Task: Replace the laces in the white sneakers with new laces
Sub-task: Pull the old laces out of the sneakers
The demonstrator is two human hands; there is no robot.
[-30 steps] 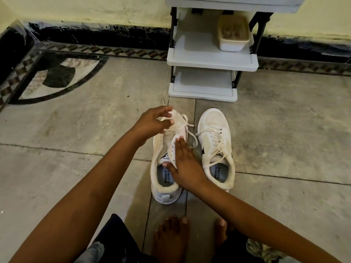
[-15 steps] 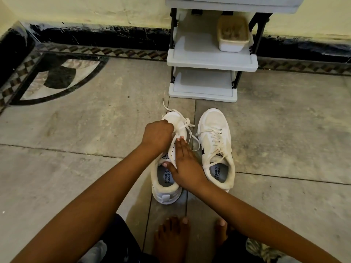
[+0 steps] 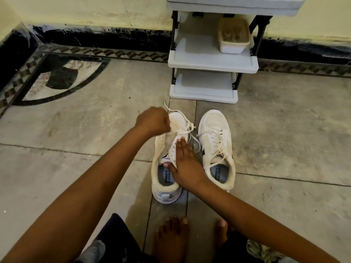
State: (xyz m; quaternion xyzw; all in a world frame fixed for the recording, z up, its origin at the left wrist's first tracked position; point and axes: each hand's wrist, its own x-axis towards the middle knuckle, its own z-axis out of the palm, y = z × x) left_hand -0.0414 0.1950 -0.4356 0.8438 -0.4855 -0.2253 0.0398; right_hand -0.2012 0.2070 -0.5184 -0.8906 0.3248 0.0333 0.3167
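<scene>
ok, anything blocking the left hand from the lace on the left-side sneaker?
Nothing visible. The left hand grips the lace near the toe of the left-side sneaker. The right hand rests flat on that sneaker's eyelet flap, nearer the heel, and does not cover the loosened lace.

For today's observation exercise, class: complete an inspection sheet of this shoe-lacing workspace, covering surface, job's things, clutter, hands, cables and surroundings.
Surface: grey stone tile floor with dark curved inlay.
Job's things: loosened white fabric sneaker, its white lace partly pulled out; second white sneaker beside it, fully laced; new laces not seen.
Clutter: nothing seen.
Hands: left hand grips the lace near the toe; right hand presses flat on the loosened sneaker.
Cables: nothing seen.
Surroundings: grey plastic shelf rack holding a translucent lidded tub, against a yellow wall.
</scene>
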